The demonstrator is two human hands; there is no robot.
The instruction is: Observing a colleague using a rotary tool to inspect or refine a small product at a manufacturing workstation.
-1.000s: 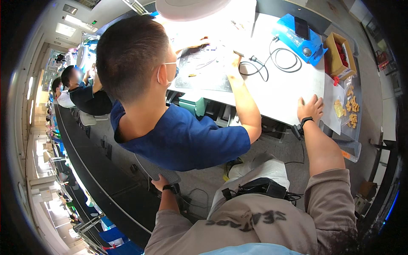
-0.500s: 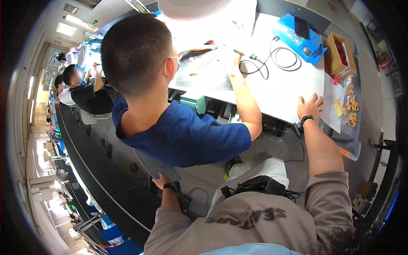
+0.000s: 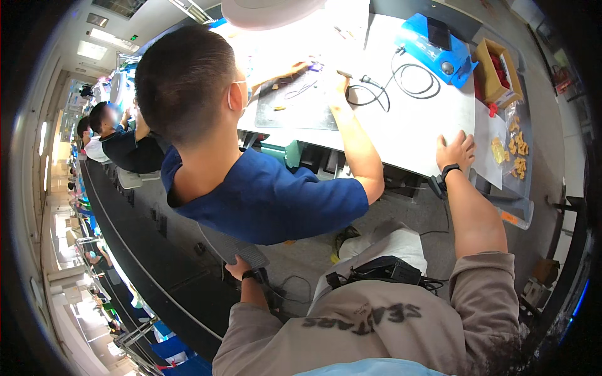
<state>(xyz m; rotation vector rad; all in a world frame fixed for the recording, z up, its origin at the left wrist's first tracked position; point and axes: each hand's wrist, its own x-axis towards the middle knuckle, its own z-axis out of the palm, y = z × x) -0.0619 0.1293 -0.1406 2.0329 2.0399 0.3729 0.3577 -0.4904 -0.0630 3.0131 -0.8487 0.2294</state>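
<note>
At the table's front edge my right hand lies on the white tabletop, its fingers spread and nothing in them. My left hand is low beside the grey chair of the seated co-worker, its fingers curled at the edge of the chair. A black band sits on each of my wrists. The co-worker in a blue shirt leans over a dark work mat. One of the co-worker's hands holds a tool on a black cable, and the other hand holds a small purple piece.
A blue device with a phone on top stands at the back. To its right are a cardboard box of red parts and a clear tray with several small tan pieces. A round lamp hangs above.
The whole view has shifted slightly, moving the table and its things a little left and up. The co-worker's far hand shows more clearly with the purple piece. My hands stay where they were.
</note>
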